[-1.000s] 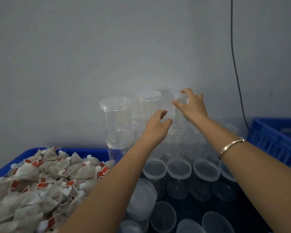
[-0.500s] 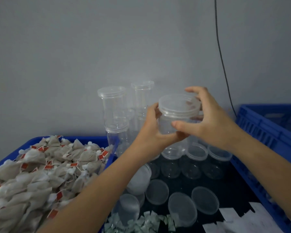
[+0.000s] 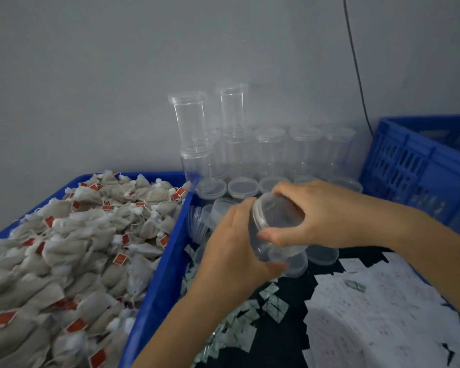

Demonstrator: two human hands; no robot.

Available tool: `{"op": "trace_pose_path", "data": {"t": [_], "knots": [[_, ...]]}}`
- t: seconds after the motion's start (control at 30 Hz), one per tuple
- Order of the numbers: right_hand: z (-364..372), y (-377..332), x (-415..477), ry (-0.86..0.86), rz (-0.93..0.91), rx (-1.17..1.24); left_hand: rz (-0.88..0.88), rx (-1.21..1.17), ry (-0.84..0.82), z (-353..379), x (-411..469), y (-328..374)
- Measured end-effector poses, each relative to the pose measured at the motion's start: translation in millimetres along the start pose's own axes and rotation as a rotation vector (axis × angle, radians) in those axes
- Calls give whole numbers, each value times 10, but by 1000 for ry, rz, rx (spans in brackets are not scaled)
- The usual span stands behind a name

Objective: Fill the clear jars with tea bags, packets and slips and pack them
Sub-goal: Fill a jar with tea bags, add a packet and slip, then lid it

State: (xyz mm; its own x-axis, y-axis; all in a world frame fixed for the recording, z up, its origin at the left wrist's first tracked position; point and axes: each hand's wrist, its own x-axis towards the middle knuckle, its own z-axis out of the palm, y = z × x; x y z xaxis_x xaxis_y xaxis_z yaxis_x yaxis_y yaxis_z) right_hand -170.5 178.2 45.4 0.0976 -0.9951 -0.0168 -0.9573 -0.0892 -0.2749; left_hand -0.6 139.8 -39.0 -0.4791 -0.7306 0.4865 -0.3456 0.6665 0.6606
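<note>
Gripped between both hands, near the rows of stacked empty jars: one clear jar, tilted, lid end uppermost, base down toward the foil packets. Wrapped round the body from the left and beneath, left hand; curled over the lid rim from the right, right hand, thumb underneath. Seemingly set for a twist, though hard to tell through clear plastic whether lid seated or loose. Well left of the grip, tea bags heaped in a blue tray; below and right, paper slips. Just beside the base, loose lids. Nothing barring the way to any pile.
</note>
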Motion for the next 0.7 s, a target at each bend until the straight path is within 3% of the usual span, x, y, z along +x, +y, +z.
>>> {"op": "trace_pose_path", "data": {"t": [0.1,0.23,0.33,0.47,0.53,0.63,0.7], "knots": [[100,74,-140,-180,-82,87,12,14,-73,109,-216,-19],[309,122,-350,-257,-287,0,-39,-72,-145,221,-357,-85],[450,109,-482,-323,-187,87,-30,-9,-114,251,-461,-130],[681,64,-479,-182,-15,60,26,102,-141,252,-538,-197],[778,117,-450,-149,-19,115,43,132,-147,262,-568,-243],[816,252,-441,-238,-131,261,37,153,-160,287,-617,-308],[839,281,-411,-273,-96,321,39,171,-155,300,-627,-340]]}}
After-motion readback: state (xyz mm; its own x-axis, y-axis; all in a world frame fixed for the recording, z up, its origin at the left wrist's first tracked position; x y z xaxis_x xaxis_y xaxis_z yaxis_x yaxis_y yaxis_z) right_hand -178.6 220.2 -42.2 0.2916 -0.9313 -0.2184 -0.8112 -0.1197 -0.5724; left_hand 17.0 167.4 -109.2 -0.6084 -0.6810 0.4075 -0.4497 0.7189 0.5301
